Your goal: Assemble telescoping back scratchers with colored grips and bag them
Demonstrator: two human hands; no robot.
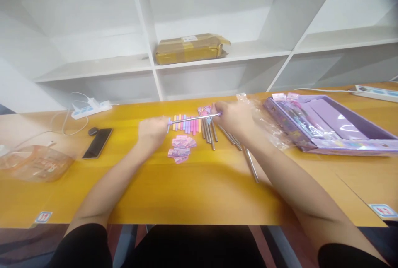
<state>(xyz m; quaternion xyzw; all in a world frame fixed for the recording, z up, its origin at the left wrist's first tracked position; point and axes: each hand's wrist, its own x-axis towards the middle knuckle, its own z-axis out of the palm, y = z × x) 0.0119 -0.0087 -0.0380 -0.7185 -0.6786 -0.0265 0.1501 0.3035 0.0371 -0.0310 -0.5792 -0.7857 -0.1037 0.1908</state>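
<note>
A thin metal tube [195,118] stretches almost level between my two hands, above the table. Its left end, with a light purple piece on it, is gripped by my left hand [152,132], fingers closed. My right hand [234,115] is closed on the other end, where a dark purple tip shows. Beneath the tube lies a row of short pastel sticks [188,126] in pink, purple, blue and yellow. Several silver tubes [209,133] lie below my right hand, and a separate one [251,166] rests nearer me. Small pink printed cards [180,152] lie loosely stacked between my forearms.
To the right stands an open purple box [314,146] with packaged items, beside crumpled clear plastic [273,125]. A phone [98,143], a power strip [91,109] and an orange translucent plastic bag [40,162] are on the left. A taped parcel [189,50] sits on the white shelf behind.
</note>
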